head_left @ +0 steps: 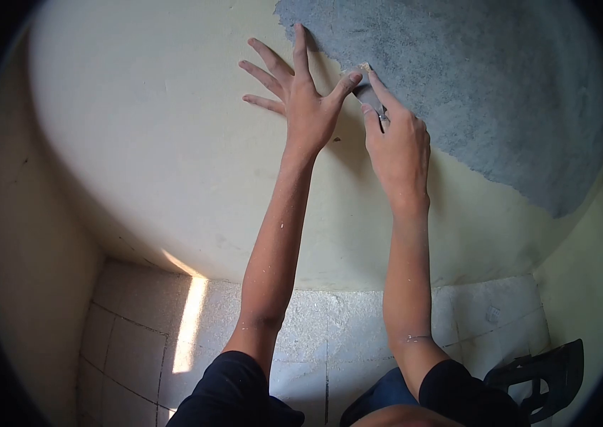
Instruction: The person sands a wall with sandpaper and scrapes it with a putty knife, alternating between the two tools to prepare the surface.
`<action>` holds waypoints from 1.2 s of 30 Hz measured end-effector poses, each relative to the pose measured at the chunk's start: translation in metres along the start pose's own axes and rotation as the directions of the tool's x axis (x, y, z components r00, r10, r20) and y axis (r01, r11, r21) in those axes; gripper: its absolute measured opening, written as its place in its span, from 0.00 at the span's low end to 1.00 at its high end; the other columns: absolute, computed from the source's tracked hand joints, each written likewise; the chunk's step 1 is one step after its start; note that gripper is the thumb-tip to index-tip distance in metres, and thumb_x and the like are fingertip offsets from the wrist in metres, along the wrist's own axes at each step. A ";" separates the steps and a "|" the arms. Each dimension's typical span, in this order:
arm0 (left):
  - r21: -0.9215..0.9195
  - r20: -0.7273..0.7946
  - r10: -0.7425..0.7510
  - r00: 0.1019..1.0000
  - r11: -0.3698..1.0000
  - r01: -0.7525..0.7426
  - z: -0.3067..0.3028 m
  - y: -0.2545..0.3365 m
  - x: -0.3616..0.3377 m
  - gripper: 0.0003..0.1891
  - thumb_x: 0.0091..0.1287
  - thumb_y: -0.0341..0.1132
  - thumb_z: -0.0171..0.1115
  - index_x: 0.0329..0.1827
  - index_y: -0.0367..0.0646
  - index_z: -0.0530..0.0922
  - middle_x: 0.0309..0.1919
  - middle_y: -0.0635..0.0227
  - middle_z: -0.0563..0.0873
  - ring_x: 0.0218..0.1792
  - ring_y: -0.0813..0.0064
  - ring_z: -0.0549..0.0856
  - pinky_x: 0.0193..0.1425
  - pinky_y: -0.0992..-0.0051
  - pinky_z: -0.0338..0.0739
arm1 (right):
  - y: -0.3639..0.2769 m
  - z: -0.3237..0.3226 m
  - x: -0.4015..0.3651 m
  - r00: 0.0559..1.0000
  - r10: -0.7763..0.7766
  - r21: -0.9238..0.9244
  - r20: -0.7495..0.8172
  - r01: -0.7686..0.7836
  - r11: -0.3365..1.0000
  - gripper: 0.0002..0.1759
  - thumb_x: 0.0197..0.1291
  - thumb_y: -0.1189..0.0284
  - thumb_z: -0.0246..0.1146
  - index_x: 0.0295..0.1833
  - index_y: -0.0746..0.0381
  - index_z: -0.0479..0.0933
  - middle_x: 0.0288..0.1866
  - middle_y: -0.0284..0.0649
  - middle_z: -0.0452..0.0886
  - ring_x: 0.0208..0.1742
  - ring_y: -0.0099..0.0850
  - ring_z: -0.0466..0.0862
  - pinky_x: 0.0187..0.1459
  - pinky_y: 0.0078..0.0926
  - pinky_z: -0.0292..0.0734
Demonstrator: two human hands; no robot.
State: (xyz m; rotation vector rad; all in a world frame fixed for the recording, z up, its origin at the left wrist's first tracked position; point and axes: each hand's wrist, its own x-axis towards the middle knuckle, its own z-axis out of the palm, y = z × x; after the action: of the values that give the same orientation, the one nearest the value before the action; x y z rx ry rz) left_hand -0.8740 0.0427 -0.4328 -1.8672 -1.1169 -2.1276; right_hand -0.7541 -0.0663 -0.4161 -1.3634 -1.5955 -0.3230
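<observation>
Against the cream wall (159, 156), the left hand (305, 99) lies open, fingers spread flat. Just beside it, the right hand (397, 146) grips a scraper (372, 96) at the grey patch's (472, 85) ragged edge. Below lies tiled floor (315, 327), with a black plastic object (543, 377) at right.

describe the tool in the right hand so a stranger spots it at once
Find the big grey patch on the cream wall and follow its ragged lower-left edge. There the right hand grips a small scraper: the one dark blade among bare fingers, beside the left hand.
</observation>
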 end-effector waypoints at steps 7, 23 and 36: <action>0.037 -0.017 0.034 0.999 0.999 -0.033 0.001 -0.005 -0.003 0.64 0.55 0.75 0.74 0.91 0.64 0.51 0.87 0.45 0.23 0.82 0.29 0.15 0.67 0.14 0.13 | -0.004 0.004 -0.003 0.999 0.039 -0.021 -0.004 -0.039 0.999 0.28 0.75 0.69 0.61 0.80 0.52 0.74 0.51 0.57 0.90 0.51 0.56 0.90 0.59 0.48 0.85; 0.116 0.001 0.026 1.000 0.993 -0.026 0.006 -0.009 -0.008 0.63 0.58 0.73 0.74 0.92 0.66 0.47 0.87 0.47 0.21 0.82 0.35 0.14 0.70 0.21 0.08 | 0.011 0.020 -0.003 0.989 -0.043 0.020 -0.143 0.046 0.999 0.26 0.75 0.70 0.63 0.76 0.52 0.78 0.52 0.57 0.90 0.51 0.52 0.92 0.56 0.47 0.85; 0.052 0.033 -0.023 0.999 0.998 0.021 -0.001 0.001 -0.005 0.62 0.59 0.74 0.72 0.92 0.65 0.47 0.87 0.46 0.22 0.82 0.34 0.14 0.71 0.20 0.09 | 0.014 0.010 0.002 0.997 -0.022 0.060 -0.070 0.026 0.998 0.26 0.75 0.68 0.63 0.76 0.53 0.78 0.51 0.56 0.91 0.51 0.53 0.91 0.60 0.45 0.84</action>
State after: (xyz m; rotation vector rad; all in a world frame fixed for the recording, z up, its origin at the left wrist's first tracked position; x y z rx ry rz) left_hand -0.8726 0.0394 -0.4372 -1.8834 -1.1925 -2.0657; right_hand -0.7463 -0.0535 -0.4246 -1.2739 -1.5532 -0.3302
